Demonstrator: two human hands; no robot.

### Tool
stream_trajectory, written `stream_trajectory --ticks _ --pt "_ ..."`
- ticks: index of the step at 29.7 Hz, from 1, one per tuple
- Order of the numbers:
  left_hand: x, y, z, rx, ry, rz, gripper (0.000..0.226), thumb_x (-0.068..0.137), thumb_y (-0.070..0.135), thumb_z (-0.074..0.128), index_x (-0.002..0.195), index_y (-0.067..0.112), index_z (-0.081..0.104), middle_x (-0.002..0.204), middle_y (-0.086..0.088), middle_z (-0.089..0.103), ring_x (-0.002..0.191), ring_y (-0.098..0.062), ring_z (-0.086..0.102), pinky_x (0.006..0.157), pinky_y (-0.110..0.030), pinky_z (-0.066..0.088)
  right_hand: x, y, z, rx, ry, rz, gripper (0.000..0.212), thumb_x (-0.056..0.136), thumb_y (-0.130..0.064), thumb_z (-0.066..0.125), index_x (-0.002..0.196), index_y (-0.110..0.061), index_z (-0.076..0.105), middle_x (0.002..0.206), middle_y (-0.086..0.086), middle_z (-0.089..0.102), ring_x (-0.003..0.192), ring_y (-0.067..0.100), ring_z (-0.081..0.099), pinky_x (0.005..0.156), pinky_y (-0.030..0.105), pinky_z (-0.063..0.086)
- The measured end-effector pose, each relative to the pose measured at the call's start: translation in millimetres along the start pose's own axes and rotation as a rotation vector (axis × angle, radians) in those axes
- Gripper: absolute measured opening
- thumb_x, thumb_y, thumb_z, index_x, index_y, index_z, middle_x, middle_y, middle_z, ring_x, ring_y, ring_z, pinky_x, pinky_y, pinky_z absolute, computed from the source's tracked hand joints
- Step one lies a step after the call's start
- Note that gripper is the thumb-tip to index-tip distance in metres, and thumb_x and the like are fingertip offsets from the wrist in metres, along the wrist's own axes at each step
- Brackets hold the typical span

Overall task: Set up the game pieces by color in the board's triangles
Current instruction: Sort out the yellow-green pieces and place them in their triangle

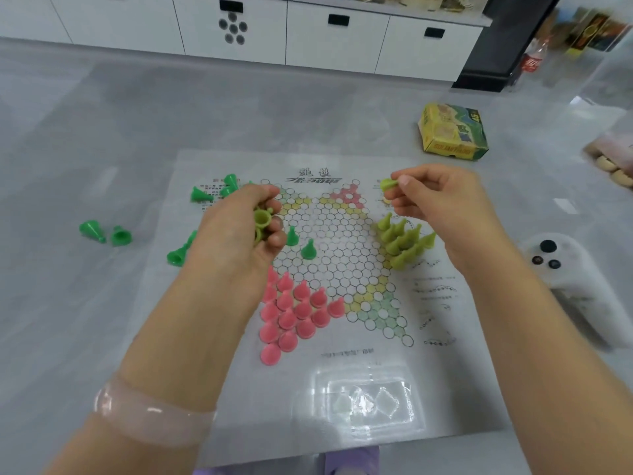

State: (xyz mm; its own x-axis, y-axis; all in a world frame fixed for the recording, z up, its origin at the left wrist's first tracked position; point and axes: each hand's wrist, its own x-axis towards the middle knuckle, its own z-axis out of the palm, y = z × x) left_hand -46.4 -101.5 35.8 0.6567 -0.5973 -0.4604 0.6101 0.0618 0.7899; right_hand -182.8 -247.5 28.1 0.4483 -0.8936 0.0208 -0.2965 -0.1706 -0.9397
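Note:
A paper game board (335,255) with a star of circles lies on the grey table. Several pink cone pieces (291,313) fill its near-left triangle. Olive-green cones (404,241) stand in the right triangle. Two dark green cones (301,243) stand on the board's left part; other dark green pieces (212,192) lie loose at the left. My left hand (239,234) is closed around a few olive pieces (262,222) above the board's left side. My right hand (442,204) pinches one olive piece (388,184) above the right triangle.
Two green cones (104,233) lie off the board at left. A yellow-green box (452,132) sits at the back right. A white controller (561,269) rests right of the board. A clear plastic tray (366,402) lies on the board's near edge. A bottle (532,61) stands at the back.

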Motion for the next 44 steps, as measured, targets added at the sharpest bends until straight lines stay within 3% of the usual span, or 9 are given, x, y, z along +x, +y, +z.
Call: stream_trajectory --ticks 6,10,13,20,34,44 --pt "0 -3 3 -0.046 -0.026 -0.042 0.012 0.087 0.006 0.052 0.076 0.007 0.055 0.060 -0.001 0.048 0.038 -0.006 0.038 0.032 -0.014 0.029 5 3 7 -0.352 0.012 -0.087 0.009 0.086 -0.022 0.061 0.083 -0.023 0.069 0.071 -0.015 0.053 0.061 0.001 0.046 0.059 0.017 0.037" --pt "1 -2 1 -0.049 -0.022 -0.039 0.012 0.088 0.006 0.051 0.076 0.007 0.056 0.059 0.000 0.047 0.038 -0.006 0.037 0.031 -0.014 0.027 6 8 10 -0.540 0.003 -0.091 0.010 0.086 -0.025 0.060 0.082 -0.025 0.069 0.099 -0.008 0.054 0.102 0.012 0.051 0.094 0.036 0.040" --pt "0 -2 -1 -0.045 -0.024 -0.043 0.014 0.088 0.006 0.050 0.075 0.008 0.055 0.059 -0.001 0.046 0.039 -0.006 0.037 0.032 -0.014 0.027 6 10 14 -0.553 0.002 -0.062 0.011 0.085 -0.025 0.061 0.076 -0.028 0.067 0.110 -0.006 0.056 0.117 0.020 0.047 0.101 0.046 0.036" --pt "0 -1 -2 -0.042 -0.029 -0.054 0.014 0.088 0.006 0.050 0.075 0.008 0.055 0.060 0.000 0.047 0.039 -0.006 0.036 0.031 -0.014 0.027 6 12 18 -0.565 -0.022 -0.046 0.013 0.085 -0.026 0.061 0.073 -0.030 0.065 0.119 -0.002 0.057 0.120 0.022 0.045 0.103 0.048 0.033" --pt "-2 0 -4 -0.039 -0.040 -0.054 0.013 0.085 0.005 0.052 0.073 0.009 0.052 0.061 0.000 0.046 0.041 -0.007 0.036 0.032 -0.015 0.026 7 15 19 -0.566 -0.030 -0.029 0.012 0.086 -0.030 0.060 0.076 -0.033 0.063 0.116 -0.004 0.055 0.114 0.019 0.049 0.100 0.047 0.036" --pt "-2 0 -5 -0.033 -0.032 -0.050 0.012 0.086 0.005 0.050 0.075 0.009 0.055 0.061 0.000 0.046 0.042 -0.007 0.035 0.032 -0.015 0.026 7 14 19 -0.673 -0.001 -0.061 0.013 0.087 -0.032 0.057 0.089 -0.030 0.069 0.119 -0.004 0.057 0.116 0.020 0.048 0.103 0.049 0.032"
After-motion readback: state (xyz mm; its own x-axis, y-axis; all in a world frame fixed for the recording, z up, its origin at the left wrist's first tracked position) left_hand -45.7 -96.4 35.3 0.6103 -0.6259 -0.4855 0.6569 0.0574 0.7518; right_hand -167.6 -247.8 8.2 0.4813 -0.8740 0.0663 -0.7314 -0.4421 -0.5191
